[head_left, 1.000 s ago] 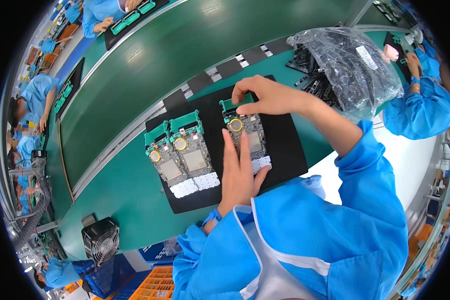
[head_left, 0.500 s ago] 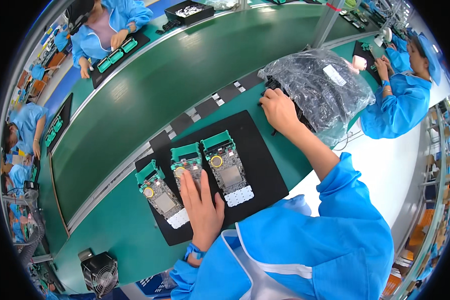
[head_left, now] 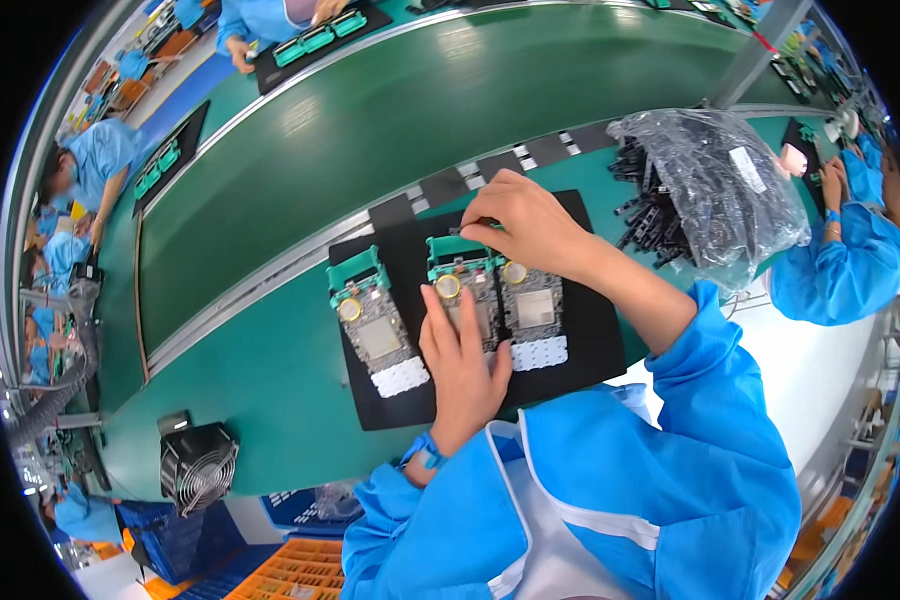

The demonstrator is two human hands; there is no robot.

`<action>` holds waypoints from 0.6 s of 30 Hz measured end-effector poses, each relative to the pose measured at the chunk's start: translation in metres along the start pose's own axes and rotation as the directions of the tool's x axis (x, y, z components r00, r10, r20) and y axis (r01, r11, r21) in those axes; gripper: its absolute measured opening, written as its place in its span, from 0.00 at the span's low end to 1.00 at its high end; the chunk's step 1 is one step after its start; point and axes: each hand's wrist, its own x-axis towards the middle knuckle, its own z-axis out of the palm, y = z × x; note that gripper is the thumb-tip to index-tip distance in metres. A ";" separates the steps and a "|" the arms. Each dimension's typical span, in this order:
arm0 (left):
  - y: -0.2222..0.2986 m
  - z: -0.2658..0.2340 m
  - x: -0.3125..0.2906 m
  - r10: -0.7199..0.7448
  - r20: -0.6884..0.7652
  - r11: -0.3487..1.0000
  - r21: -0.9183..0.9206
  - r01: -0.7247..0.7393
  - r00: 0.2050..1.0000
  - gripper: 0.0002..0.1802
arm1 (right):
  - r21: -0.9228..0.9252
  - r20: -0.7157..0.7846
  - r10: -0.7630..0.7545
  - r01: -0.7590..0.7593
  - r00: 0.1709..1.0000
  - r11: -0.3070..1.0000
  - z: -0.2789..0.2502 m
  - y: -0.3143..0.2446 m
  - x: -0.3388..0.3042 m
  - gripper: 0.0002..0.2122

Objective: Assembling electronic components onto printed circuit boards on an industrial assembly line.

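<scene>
Three circuit boards with green plastic frames at their far ends lie side by side on a black mat (head_left: 595, 335): a left board (head_left: 378, 338), a middle board (head_left: 486, 298) and a right board (head_left: 535, 308). My left hand (head_left: 462, 375) rests on the middle board, fingers spread and stretched out. Over the far end of that board, my right hand (head_left: 535, 225) pinches a small black part (head_left: 456, 231) at the green frame (head_left: 442, 246). The part's exact shape is mostly hidden by my fingers. My right wrist covers the far end of the right board.
Right of the mat, loose black plastic parts (head_left: 655, 215) spill from a clear plastic bag (head_left: 735, 190). A small black fan (head_left: 202, 465) stands at the near left. Beyond the mat runs a green conveyor belt (head_left: 370, 140). Co-workers in blue sit across and at the right.
My right hand has moved left from the black parts by the bag to the middle board's green frame. My left hand stays on the middle board. The whole view has shifted.
</scene>
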 end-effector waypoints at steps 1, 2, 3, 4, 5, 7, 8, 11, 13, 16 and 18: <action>0.000 0.000 0.000 0.007 -0.013 1.000 -0.002 -0.007 1.000 0.45 | 0.007 0.077 0.039 -0.039 0.996 0.999 0.006 -0.001 0.004 0.07; 0.000 0.000 -0.002 0.005 -0.013 1.000 0.002 -0.005 1.000 0.46 | 0.020 0.083 0.036 -0.038 0.996 0.999 0.011 -0.004 0.005 0.07; -0.002 0.001 -0.003 0.002 -0.019 1.000 0.002 -0.002 1.000 0.46 | 0.059 0.152 0.060 -0.069 0.987 0.996 0.014 -0.007 0.008 0.08; -0.005 0.002 -0.003 0.019 -0.028 1.000 -0.001 -0.019 0.999 0.47 | 0.093 0.222 0.081 -0.104 0.972 0.990 0.016 -0.010 0.010 0.09; -0.006 0.002 -0.003 0.020 -0.029 1.000 -0.006 -0.021 0.999 0.47 | 0.099 0.231 0.076 -0.101 0.970 0.990 0.017 -0.012 0.011 0.09; -0.008 0.003 -0.004 0.028 -0.032 0.999 -0.016 -0.028 0.999 0.48 | 0.144 0.286 0.087 -0.132 0.954 0.981 0.016 -0.015 0.010 0.08; -0.008 0.002 -0.004 0.017 -0.034 1.000 -0.014 -0.017 0.999 0.48 | 0.165 0.313 0.091 -0.149 0.945 0.975 0.017 -0.015 0.009 0.08; -0.010 0.003 -0.002 0.032 -0.028 0.999 -0.005 -0.032 0.999 0.43 | 0.138 0.270 0.072 -0.112 0.960 0.984 0.017 -0.016 0.007 0.07; -0.011 0.004 -0.003 0.034 -0.038 0.999 -0.018 -0.035 0.999 0.47 | 0.118 0.250 0.065 -0.097 0.966 0.988 0.016 -0.019 0.006 0.07; -0.010 0.005 -0.004 0.034 -0.042 0.999 -0.029 -0.035 0.999 0.47 | 0.115 0.230 0.119 -0.148 0.966 0.982 0.018 -0.018 0.005 0.09; -0.010 0.004 -0.004 0.030 -0.037 0.999 -0.028 -0.031 0.999 0.47 | 0.149 0.144 0.063 -0.085 0.988 0.985 0.023 -0.007 0.003 0.14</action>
